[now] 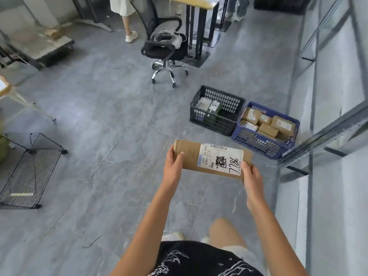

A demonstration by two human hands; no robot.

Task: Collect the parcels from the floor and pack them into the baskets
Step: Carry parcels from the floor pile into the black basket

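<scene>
I hold a long brown cardboard parcel point(191, 156) with a white shipping label marked 7786 in front of me, above the floor. My left hand point(173, 167) grips its left end and my right hand point(251, 176) grips its near right corner. Beyond it on the floor stand two baskets side by side. The black basket point(217, 124) holds a few white and green parcels. The blue basket point(258, 144) to its right is filled with several brown boxes.
A black office chair point(165, 48) stands beyond the baskets, next to a dark desk frame point(201, 34). Metal shelving point(326, 132) runs along the right. A black wire rack point(31, 168) lies at the left. Two other people stand at the far end.
</scene>
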